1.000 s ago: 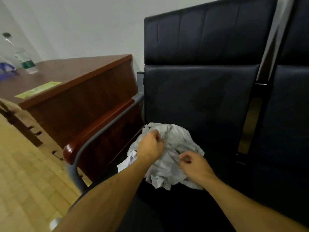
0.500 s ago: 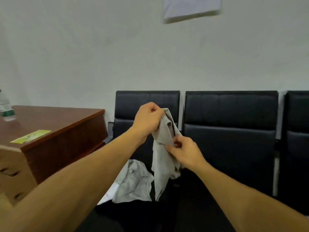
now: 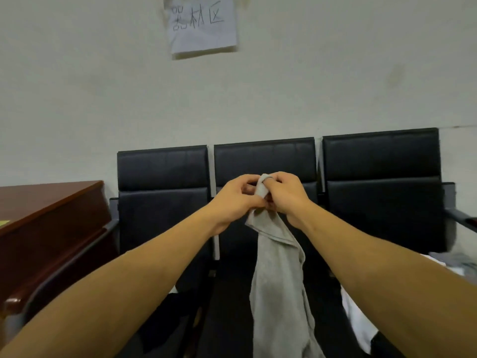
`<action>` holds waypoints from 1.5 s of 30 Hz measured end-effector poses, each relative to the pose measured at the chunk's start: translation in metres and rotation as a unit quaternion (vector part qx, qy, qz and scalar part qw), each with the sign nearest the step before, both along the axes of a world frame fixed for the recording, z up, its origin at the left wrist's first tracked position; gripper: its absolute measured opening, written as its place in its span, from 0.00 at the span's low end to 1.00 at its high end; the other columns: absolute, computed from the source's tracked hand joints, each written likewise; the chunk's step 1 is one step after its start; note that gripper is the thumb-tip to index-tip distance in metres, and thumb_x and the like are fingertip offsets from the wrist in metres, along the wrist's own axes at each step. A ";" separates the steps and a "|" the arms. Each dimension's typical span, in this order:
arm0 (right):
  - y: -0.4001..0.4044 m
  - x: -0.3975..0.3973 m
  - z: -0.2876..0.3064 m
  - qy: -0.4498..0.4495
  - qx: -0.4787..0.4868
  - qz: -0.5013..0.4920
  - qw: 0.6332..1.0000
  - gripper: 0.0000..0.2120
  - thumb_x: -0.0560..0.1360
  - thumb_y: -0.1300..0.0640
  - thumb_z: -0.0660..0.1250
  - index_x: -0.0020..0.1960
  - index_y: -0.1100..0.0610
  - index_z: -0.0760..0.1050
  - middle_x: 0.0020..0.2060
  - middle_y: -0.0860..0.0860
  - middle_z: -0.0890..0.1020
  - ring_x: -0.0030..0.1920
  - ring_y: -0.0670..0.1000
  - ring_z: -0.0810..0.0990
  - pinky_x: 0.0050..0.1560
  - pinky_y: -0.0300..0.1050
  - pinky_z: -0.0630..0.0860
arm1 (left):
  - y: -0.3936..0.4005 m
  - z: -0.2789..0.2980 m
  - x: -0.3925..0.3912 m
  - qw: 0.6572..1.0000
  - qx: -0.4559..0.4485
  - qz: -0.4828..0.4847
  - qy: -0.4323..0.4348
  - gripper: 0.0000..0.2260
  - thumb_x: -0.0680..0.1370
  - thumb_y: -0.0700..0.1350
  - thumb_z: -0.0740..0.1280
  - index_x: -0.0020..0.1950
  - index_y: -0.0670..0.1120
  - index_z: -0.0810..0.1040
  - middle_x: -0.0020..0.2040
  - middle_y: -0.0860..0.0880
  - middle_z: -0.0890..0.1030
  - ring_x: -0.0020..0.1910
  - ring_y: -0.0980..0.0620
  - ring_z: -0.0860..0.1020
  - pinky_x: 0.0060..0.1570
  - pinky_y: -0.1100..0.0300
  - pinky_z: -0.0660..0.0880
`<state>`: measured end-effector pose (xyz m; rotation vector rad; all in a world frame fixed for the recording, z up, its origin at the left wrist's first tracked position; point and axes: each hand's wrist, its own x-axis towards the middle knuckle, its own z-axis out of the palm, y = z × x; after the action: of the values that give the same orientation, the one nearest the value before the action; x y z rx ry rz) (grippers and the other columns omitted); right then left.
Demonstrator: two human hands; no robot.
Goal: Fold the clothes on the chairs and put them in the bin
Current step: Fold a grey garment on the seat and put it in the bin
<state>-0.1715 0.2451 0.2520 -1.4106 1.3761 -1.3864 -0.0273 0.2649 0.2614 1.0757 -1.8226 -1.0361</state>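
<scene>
A grey garment (image 3: 280, 280) hangs straight down in front of the middle black chair (image 3: 265, 161). Both hands pinch its top edge close together at chest height: my left hand (image 3: 236, 202) on the left side, my right hand (image 3: 287, 197) on the right, with a fold of cloth over one finger. A white garment (image 3: 358, 324) lies on the right chair's seat, partly behind my right forearm. More grey and white cloth (image 3: 462, 264) sits at the far right edge. No bin is in view.
Three black chairs stand in a row against a pale wall; the left chair (image 3: 162, 171) and right chair (image 3: 382, 156) flank the middle one. A wooden desk (image 3: 46, 210) stands at the left. A paper sign (image 3: 202, 21) hangs on the wall.
The grey garment was lifted off the left chair's seat and carried right, now in front of the middle chair. My hands have come together at its top edge. The view tilted up.
</scene>
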 end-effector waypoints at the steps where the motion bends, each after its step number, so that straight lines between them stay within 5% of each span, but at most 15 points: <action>1: 0.005 -0.004 0.000 -0.011 0.006 -0.011 1.000 0.08 0.82 0.57 0.63 0.50 0.57 0.80 0.46 0.56 0.84 0.46 0.54 0.83 0.49 0.53 0.84 | 0.005 -0.005 -0.005 1.000 -0.003 -0.007 -0.007 0.24 0.75 0.38 0.75 0.68 0.50 0.75 0.55 0.48 0.84 0.54 0.51 0.84 0.56 0.54 0.82; 3: 0.013 -0.006 0.004 -0.043 0.013 -0.014 0.999 0.09 0.82 0.59 0.62 0.49 0.60 0.81 0.44 0.58 0.84 0.42 0.54 0.82 0.49 0.54 0.82 | 0.008 -0.015 -0.010 0.999 -0.021 0.016 -0.037 0.22 0.75 0.40 0.76 0.65 0.49 0.73 0.54 0.48 0.83 0.52 0.51 0.84 0.52 0.55 0.83; 7: 0.026 -0.010 0.013 -0.065 -0.002 -0.042 0.997 0.09 0.81 0.61 0.63 0.47 0.62 0.79 0.36 0.56 0.81 0.35 0.52 0.79 0.50 0.55 0.82 | 0.006 -0.030 -0.009 0.978 -0.121 0.106 -0.133 0.03 0.79 0.44 0.70 0.50 0.47 0.78 0.44 0.45 0.83 0.44 0.44 0.83 0.48 0.41 0.82; 11: 0.038 -0.012 0.012 -0.065 -0.026 -0.093 0.993 0.08 0.81 0.62 0.63 0.59 0.55 0.76 0.45 0.54 0.82 0.36 0.47 0.80 0.40 0.45 0.83 | 0.011 -0.026 0.013 0.970 -0.164 0.111 -0.138 0.07 0.82 0.46 0.66 0.47 0.49 0.82 0.40 0.45 0.83 0.42 0.43 0.82 0.45 0.39 0.81; 15: 0.043 -0.014 -0.004 0.171 -0.032 -0.077 0.982 0.10 0.79 0.60 0.63 0.53 0.47 0.79 0.45 0.51 0.84 0.39 0.49 0.83 0.42 0.48 0.83 | 0.014 -0.014 0.024 0.980 -0.152 0.094 -0.082 0.08 0.83 0.42 0.63 0.50 0.48 0.81 0.45 0.45 0.83 0.45 0.44 0.83 0.46 0.42 0.83; 18: 0.049 0.002 -0.006 0.351 -0.021 0.050 0.935 0.09 0.79 0.58 0.62 0.51 0.51 0.80 0.41 0.52 0.82 0.40 0.53 0.80 0.46 0.53 0.81 | 0.012 -0.007 0.024 0.980 -0.160 0.081 -0.084 0.09 0.84 0.40 0.60 0.51 0.46 0.80 0.46 0.45 0.82 0.46 0.45 0.82 0.45 0.47 0.84; 23: 0.044 0.024 -0.012 0.229 0.028 0.144 0.962 0.10 0.78 0.57 0.63 0.56 0.58 0.78 0.50 0.57 0.82 0.47 0.54 0.80 0.51 0.52 0.79 | -0.002 -0.011 0.025 0.981 -0.149 0.096 -0.083 0.08 0.84 0.39 0.59 0.53 0.43 0.79 0.46 0.45 0.80 0.43 0.50 0.77 0.42 0.56 0.76; 26: 0.036 0.026 -0.020 0.291 0.013 0.150 0.945 0.07 0.77 0.56 0.69 0.52 0.58 0.81 0.45 0.55 0.84 0.40 0.48 0.80 0.40 0.41 0.75 | -0.004 -0.019 0.032 0.989 -0.114 0.076 -0.055 0.07 0.84 0.40 0.61 0.52 0.43 0.78 0.43 0.45 0.80 0.39 0.51 0.77 0.36 0.58 0.75; 30: 0.025 0.034 -0.026 0.308 -0.023 0.086 0.947 0.09 0.78 0.58 0.68 0.45 0.63 0.81 0.35 0.56 0.81 0.35 0.51 0.78 0.40 0.50 0.75 | -0.004 -0.034 0.043 0.992 -0.108 0.067 -0.013 0.05 0.82 0.45 0.66 0.55 0.46 0.77 0.40 0.49 0.78 0.31 0.58 0.74 0.27 0.67 0.70; 37: 0.021 0.041 -0.022 0.239 -0.064 0.038 0.968 0.08 0.79 0.62 0.63 0.52 0.55 0.80 0.39 0.50 0.82 0.38 0.47 0.78 0.41 0.43 0.75 | -0.001 -0.073 0.053 0.998 -0.013 0.038 0.058 0.19 0.78 0.57 0.72 0.60 0.47 0.73 0.39 0.48 0.79 0.30 0.55 0.76 0.28 0.60 0.74; 41: 0.020 0.043 -0.019 0.155 -0.034 0.023 0.987 0.06 0.82 0.59 0.61 0.54 0.56 0.77 0.35 0.52 0.81 0.31 0.45 0.79 0.31 0.40 0.76 | -0.008 -0.100 0.051 0.997 -0.022 0.054 -0.044 0.16 0.75 0.52 0.76 0.56 0.48 0.76 0.38 0.51 0.79 0.35 0.55 0.78 0.38 0.58 0.78; 45: 0.021 0.044 -0.015 0.129 -0.018 0.024 0.991 0.06 0.83 0.57 0.61 0.51 0.56 0.76 0.41 0.54 0.83 0.37 0.50 0.84 0.38 0.43 0.82 | -0.017 -0.114 0.048 0.980 -0.083 0.116 -0.138 0.03 0.79 0.43 0.68 0.51 0.47 0.75 0.43 0.49 0.79 0.43 0.47 0.79 0.46 0.50 0.79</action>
<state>-0.1273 0.2661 0.2375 -1.6824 1.4740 -1.2358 0.0205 0.2481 0.1477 1.3433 -1.9038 -0.6090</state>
